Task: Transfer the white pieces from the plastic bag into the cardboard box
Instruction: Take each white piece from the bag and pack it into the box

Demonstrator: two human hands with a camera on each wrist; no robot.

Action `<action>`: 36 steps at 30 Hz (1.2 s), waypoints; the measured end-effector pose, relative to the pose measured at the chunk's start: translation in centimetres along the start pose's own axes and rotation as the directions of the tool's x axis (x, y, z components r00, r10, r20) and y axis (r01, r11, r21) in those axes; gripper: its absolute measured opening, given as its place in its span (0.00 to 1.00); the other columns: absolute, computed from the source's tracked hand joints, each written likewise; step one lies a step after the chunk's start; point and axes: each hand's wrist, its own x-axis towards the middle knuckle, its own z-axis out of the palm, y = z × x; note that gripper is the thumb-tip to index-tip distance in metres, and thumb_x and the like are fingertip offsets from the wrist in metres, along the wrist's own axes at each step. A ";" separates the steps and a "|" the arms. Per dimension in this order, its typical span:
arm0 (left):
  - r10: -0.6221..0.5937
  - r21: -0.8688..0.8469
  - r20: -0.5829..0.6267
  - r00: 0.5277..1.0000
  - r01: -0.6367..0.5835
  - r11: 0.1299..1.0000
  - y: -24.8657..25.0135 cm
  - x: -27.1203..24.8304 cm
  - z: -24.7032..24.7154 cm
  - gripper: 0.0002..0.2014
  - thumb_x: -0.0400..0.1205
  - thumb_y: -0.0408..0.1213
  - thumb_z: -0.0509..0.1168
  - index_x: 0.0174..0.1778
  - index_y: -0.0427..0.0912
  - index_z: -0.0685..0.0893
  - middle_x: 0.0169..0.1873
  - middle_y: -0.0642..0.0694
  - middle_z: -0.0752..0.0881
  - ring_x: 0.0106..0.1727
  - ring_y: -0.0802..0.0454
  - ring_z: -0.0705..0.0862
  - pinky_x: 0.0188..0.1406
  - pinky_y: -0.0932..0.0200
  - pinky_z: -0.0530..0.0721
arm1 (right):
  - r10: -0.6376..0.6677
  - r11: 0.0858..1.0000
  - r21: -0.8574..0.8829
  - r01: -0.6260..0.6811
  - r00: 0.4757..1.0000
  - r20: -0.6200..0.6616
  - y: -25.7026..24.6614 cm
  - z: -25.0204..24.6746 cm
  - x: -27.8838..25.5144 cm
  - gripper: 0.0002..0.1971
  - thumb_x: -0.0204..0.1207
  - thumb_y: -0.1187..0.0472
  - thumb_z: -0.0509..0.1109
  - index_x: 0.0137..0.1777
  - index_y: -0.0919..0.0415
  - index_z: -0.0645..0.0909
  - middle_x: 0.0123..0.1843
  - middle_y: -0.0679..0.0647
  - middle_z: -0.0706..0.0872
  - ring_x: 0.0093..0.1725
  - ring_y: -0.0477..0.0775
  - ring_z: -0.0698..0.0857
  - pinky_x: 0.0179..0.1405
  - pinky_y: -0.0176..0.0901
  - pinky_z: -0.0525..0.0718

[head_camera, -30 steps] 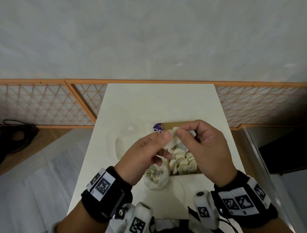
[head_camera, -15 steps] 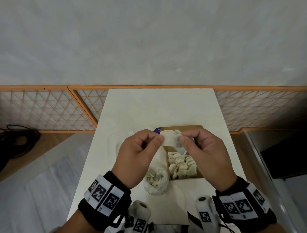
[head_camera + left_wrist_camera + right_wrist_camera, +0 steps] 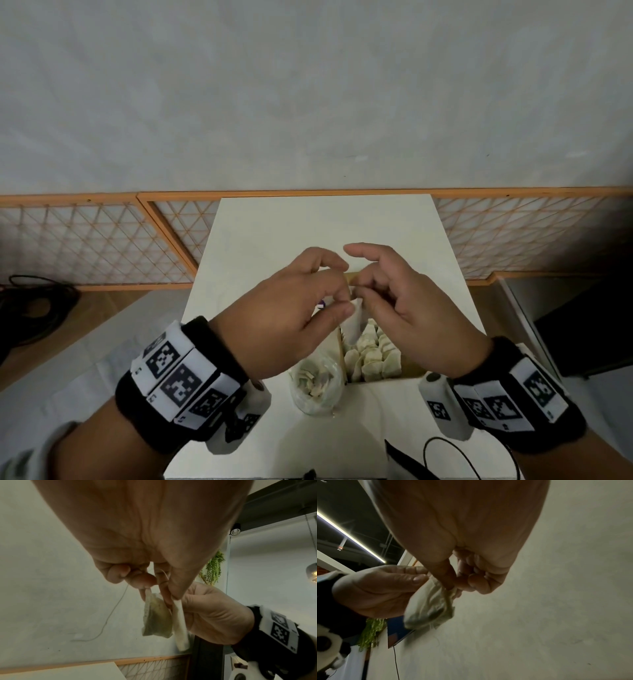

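Note:
Both hands are raised above the cardboard box (image 3: 412, 375), which holds several white pieces (image 3: 371, 353). My left hand (image 3: 344, 303) and right hand (image 3: 358, 289) meet fingertip to fingertip and pinch the top of white pieces (image 3: 356, 320) that hang below them. In the left wrist view two flat pouches hang side by side, one with greenish filling (image 3: 157, 616) and one plain white (image 3: 180, 622), with a thin string (image 3: 111, 612) trailing. The right wrist view shows the hanging pouches (image 3: 429, 604) blurred. The clear plastic bag (image 3: 317, 385), with more pieces inside, stands left of the box.
The box and bag sit on a white table (image 3: 308, 233) that runs away from me. An orange lattice screen (image 3: 102, 240) lines the grey wall behind. A black cable (image 3: 445, 459) lies at the table's near edge.
The hands have come closer together and turned. The white piece, stretched sideways between them before, now hangs down from their fingertips. The view has tilted down slightly.

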 end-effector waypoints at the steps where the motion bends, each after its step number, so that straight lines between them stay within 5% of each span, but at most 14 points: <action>1: 0.007 0.004 0.003 1.000 -0.007 1.000 0.0 0.2 -0.1 0.05 0.90 0.46 0.65 0.52 0.51 0.84 0.62 0.59 0.79 0.45 0.72 0.80 0.46 0.78 0.71 | -0.013 1.000 -0.008 0.013 1.000 0.007 -0.1 0.0 0.0 0.27 0.89 0.68 0.65 0.85 0.50 0.67 0.48 0.44 0.87 0.48 0.51 0.88 0.48 0.33 0.81; 6: -0.063 -0.010 -0.027 0.998 0.063 0.998 -0.2 0.6 -0.4 0.07 0.88 0.45 0.68 0.48 0.48 0.85 0.39 0.59 0.82 0.41 0.69 0.80 0.40 0.76 0.72 | -0.017 0.996 0.085 0.015 1.000 0.016 -0.6 -0.1 -0.4 0.25 0.90 0.66 0.65 0.84 0.52 0.68 0.46 0.45 0.87 0.42 0.51 0.86 0.44 0.39 0.83; 10: -0.129 -0.060 -0.002 0.992 0.129 0.990 -0.5 0.7 -0.2 0.08 0.87 0.47 0.69 0.45 0.48 0.86 0.32 0.73 0.82 0.33 0.68 0.79 0.35 0.73 0.73 | 0.076 0.969 0.236 -0.076 0.997 0.009 -0.6 0.0 -0.8 0.25 0.85 0.52 0.69 0.81 0.53 0.72 0.45 0.46 0.88 0.41 0.42 0.84 0.45 0.31 0.80; 13: -0.158 -0.119 0.013 0.987 0.159 0.980 -1.0 0.9 -0.1 0.08 0.86 0.48 0.70 0.45 0.49 0.85 0.26 0.72 0.81 0.26 0.64 0.77 0.29 0.71 0.72 | 0.133 0.969 0.207 -0.133 0.991 0.013 0.4 0.3 -0.6 0.17 0.84 0.50 0.73 0.72 0.47 0.83 0.45 0.46 0.89 0.41 0.43 0.85 0.43 0.37 0.82; 16: -0.172 -0.153 0.016 0.985 0.172 0.973 -1.2 0.9 -0.1 0.08 0.86 0.50 0.71 0.44 0.51 0.85 0.22 0.66 0.80 0.24 0.62 0.75 0.28 0.70 0.72 | 0.120 0.962 0.239 -0.134 0.990 0.072 1.3 0.4 -0.4 0.04 0.87 0.55 0.72 0.55 0.48 0.90 0.40 0.57 0.87 0.36 0.56 0.81 0.36 0.51 0.79; 19: -0.179 -0.171 0.015 0.984 0.179 0.969 -1.0 1.1 -0.5 0.10 0.85 0.52 0.71 0.44 0.51 0.85 0.22 0.65 0.80 0.24 0.61 0.74 0.27 0.69 0.73 | 0.113 0.959 0.249 -0.131 0.990 0.089 1.5 0.3 -0.4 0.08 0.87 0.58 0.72 0.45 0.53 0.87 0.33 0.57 0.79 0.33 0.47 0.74 0.35 0.43 0.73; 24: -0.173 -0.197 -0.006 0.985 0.168 0.966 -1.4 1.9 -1.4 0.08 0.85 0.52 0.71 0.44 0.55 0.84 0.20 0.58 0.78 0.22 0.59 0.71 0.25 0.66 0.71 | 0.075 0.963 0.245 -0.108 0.988 0.137 1.4 0.0 -0.7 0.10 0.88 0.61 0.71 0.43 0.57 0.84 0.31 0.41 0.76 0.32 0.41 0.73 0.35 0.33 0.73; 28: -0.178 -0.354 -0.022 0.984 0.158 0.922 -2.2 3.0 -0.4 0.07 0.84 0.49 0.73 0.45 0.51 0.88 0.29 0.57 0.86 0.29 0.55 0.79 0.33 0.63 0.78 | -0.004 0.948 0.316 -0.031 0.994 0.109 1.0 0.2 -0.6 0.07 0.89 0.60 0.70 0.50 0.51 0.87 0.36 0.46 0.79 0.35 0.49 0.76 0.38 0.43 0.77; 31: -0.250 -0.489 -0.043 0.967 0.198 0.849 -3.2 3.2 0.9 0.09 0.82 0.49 0.74 0.52 0.49 0.89 0.46 0.48 0.93 0.47 0.44 0.90 0.49 0.55 0.89 | -0.001 0.930 0.368 -0.017 0.999 0.048 1.4 0.5 -0.3 0.09 0.89 0.60 0.68 0.54 0.63 0.88 0.41 0.64 0.84 0.42 0.69 0.80 0.45 0.62 0.83; 34: -0.317 -0.505 -0.168 0.933 0.194 0.841 -4.1 2.4 2.1 0.07 0.87 0.44 0.70 0.58 0.48 0.87 0.45 0.53 0.91 0.46 0.50 0.88 0.48 0.61 0.87 | 0.023 0.921 0.388 -0.020 1.000 -0.001 1.9 0.7 -0.2 0.09 0.90 0.63 0.68 0.52 0.66 0.87 0.40 0.65 0.83 0.41 0.68 0.80 0.44 0.61 0.81; 36: -0.362 -0.536 -0.277 0.890 0.170 0.827 -4.6 1.7 2.7 0.08 0.90 0.45 0.65 0.58 0.47 0.86 0.48 0.52 0.91 0.50 0.51 0.89 0.53 0.54 0.87 | 0.060 0.917 0.396 -0.047 0.998 -0.019 2.4 0.9 -0.2 0.09 0.90 0.65 0.68 0.49 0.67 0.86 0.36 0.53 0.83 0.37 0.55 0.79 0.39 0.47 0.79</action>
